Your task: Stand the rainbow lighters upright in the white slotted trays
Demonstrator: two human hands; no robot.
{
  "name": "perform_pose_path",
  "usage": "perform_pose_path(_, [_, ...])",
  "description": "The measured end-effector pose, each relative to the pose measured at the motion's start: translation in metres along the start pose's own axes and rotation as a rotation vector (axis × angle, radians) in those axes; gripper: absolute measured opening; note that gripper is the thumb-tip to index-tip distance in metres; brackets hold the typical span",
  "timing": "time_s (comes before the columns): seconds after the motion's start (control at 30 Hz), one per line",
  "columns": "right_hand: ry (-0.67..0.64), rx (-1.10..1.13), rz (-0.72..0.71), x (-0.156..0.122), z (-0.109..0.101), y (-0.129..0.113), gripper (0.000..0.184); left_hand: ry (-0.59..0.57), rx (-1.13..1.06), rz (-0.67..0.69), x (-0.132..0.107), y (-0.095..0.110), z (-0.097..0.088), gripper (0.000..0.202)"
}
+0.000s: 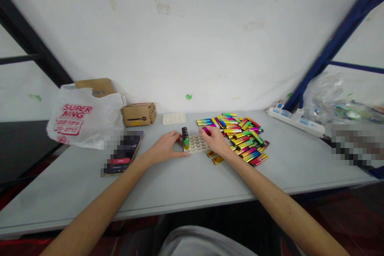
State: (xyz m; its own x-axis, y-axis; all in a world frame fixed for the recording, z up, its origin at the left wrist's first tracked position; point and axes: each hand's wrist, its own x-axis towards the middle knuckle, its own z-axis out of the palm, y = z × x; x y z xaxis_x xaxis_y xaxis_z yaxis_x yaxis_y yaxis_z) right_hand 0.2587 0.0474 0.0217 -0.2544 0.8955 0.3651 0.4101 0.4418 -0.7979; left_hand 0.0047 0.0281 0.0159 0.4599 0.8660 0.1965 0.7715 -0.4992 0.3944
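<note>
A pale tray with rows of round holes (198, 144) lies on the table in front of me. A row of lighters (186, 142) with black tops stands upright along its left end. My left hand (163, 148) steadies that end, its thumb along the front edge and its fingers by the back of the lighters. Over the tray's right part, my right hand (214, 139) pinches a purple lighter (206, 130); the fingers hide part of it. Just right of this hand spreads a loose pile of shiny multicoloured lighters (244, 142).
A second holed tray (174, 118) lies near the wall. To the left are a small cardboard box (138, 114), a white plastic bag (87, 118) and a phone (126, 152). A power strip (297, 122) and clear plastic bags (327, 96) occupy the right side.
</note>
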Motion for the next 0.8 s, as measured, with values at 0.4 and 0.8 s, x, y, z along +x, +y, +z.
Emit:
perform_pose_path(0.4, [-0.213, 0.476, 0.078, 0.0009, -0.0015, -0.0010, 0.045, 0.011, 0.016, 0.007, -0.0012, 0.0006, -0.0002, 0.064])
perform_pose_path(0.8, [-0.071, 0.240, 0.039, 0.0037, -0.0020, 0.0019, 0.035, 0.000, 0.008, -0.009, 0.0004, 0.0031, -0.0017, 0.065])
